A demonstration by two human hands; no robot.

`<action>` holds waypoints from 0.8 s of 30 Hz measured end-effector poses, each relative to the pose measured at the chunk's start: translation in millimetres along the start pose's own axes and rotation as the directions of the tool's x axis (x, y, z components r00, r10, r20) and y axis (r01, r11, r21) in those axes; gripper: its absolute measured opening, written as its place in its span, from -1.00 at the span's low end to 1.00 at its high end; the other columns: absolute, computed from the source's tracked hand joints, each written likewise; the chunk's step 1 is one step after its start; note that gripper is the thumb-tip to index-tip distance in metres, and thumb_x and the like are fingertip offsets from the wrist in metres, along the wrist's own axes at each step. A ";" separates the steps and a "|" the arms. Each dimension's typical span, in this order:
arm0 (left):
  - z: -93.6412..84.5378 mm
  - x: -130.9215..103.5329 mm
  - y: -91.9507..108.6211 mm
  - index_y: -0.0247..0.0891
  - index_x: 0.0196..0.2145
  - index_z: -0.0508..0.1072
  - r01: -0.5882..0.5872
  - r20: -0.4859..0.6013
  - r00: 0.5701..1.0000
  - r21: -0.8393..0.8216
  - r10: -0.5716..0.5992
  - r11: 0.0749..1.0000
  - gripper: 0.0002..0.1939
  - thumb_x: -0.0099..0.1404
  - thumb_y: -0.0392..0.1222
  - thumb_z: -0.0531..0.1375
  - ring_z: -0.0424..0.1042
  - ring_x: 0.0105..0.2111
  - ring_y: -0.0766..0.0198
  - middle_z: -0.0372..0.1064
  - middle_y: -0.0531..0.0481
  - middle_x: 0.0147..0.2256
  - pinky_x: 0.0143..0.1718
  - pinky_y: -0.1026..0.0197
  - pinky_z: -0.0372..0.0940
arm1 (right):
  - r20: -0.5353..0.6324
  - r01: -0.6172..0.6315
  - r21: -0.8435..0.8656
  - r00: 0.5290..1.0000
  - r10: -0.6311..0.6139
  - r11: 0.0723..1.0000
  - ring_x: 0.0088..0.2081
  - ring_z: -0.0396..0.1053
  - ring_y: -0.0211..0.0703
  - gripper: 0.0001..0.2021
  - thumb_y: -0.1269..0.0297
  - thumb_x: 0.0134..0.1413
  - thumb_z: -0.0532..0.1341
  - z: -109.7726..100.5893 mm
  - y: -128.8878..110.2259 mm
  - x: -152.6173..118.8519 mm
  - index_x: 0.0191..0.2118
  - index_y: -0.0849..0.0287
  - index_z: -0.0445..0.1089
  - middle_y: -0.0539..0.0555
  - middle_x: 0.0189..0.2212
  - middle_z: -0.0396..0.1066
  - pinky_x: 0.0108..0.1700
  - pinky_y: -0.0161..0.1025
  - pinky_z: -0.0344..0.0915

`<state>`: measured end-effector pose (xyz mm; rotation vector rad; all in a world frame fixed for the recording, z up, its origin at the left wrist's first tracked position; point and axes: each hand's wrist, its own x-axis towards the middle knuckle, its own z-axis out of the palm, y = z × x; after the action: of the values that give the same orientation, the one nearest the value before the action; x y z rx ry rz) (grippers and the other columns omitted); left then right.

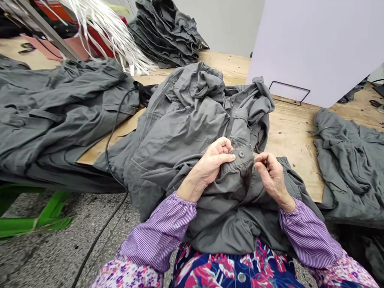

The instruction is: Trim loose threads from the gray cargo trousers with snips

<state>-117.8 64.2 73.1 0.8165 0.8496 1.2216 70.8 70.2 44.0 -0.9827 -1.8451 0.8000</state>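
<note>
A dark grey cotton garment (186, 124), apparently trousers, lies bunched over the table edge and hangs into my lap. My left hand (214, 160) pinches the end of its waistband (243, 162), thumb on top, just left of a round grey button (241, 154). Right of the waistband's end, my right hand (271, 174) has its fingers curled together close to the cloth edge. Whether a thread or anything else small sits between those fingertips is too fine to make out.
More grey garments lie on the left (60, 104) and right (348, 160). At the back stand a folded grey stack (168, 36) and a bundle of white strips (111, 32). A black cable (115, 124) hangs on the left. A pale panel (315, 48) stands on the wooden table (294, 144).
</note>
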 end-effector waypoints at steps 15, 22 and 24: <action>-2.0 -0.5 -3.3 -0.28 -0.40 0.22 -0.012 0.036 0.999 -0.014 0.013 1.000 -0.72 -0.04 -0.39 0.26 0.25 -0.49 0.49 0.24 0.15 -0.45 -0.42 0.42 0.16 | 0.189 0.412 -0.423 0.911 -0.366 0.807 -0.40 0.29 -0.16 -0.92 0.37 0.18 0.05 -0.4 0.2 -1.9 -0.27 0.20 0.28 0.11 -0.43 0.36 -0.33 -0.23 0.23; 7.1 -8.2 -3.8 -0.21 -0.32 0.16 -0.031 0.086 0.996 0.109 0.022 0.994 -0.72 0.04 -0.36 0.19 0.26 -0.51 0.45 0.27 0.15 -0.45 -0.46 0.38 0.14 | -0.007 0.257 -0.395 0.959 -0.283 0.882 -0.39 0.33 -0.18 -0.87 0.33 0.20 0.04 -15.2 -6.2 5.0 -0.16 0.16 0.24 0.07 -0.39 0.35 -0.35 -0.26 0.27; 11.3 -11.4 -3.9 -0.19 -0.30 0.14 -0.037 0.095 0.995 0.206 0.018 0.978 -0.72 0.06 -0.35 0.17 0.24 -0.52 0.45 0.30 0.15 -0.45 -0.47 0.38 0.11 | 0.054 0.259 -0.457 0.963 -0.264 0.851 -0.38 0.34 -0.16 -0.87 0.31 0.21 0.03 -21.4 -11.4 7.4 -0.16 0.16 0.24 0.08 -0.39 0.36 -0.35 -0.25 0.26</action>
<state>-107.5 51.5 76.0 1.0491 0.9019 1.1222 84.4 73.9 65.1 -0.9843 -2.1534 0.1856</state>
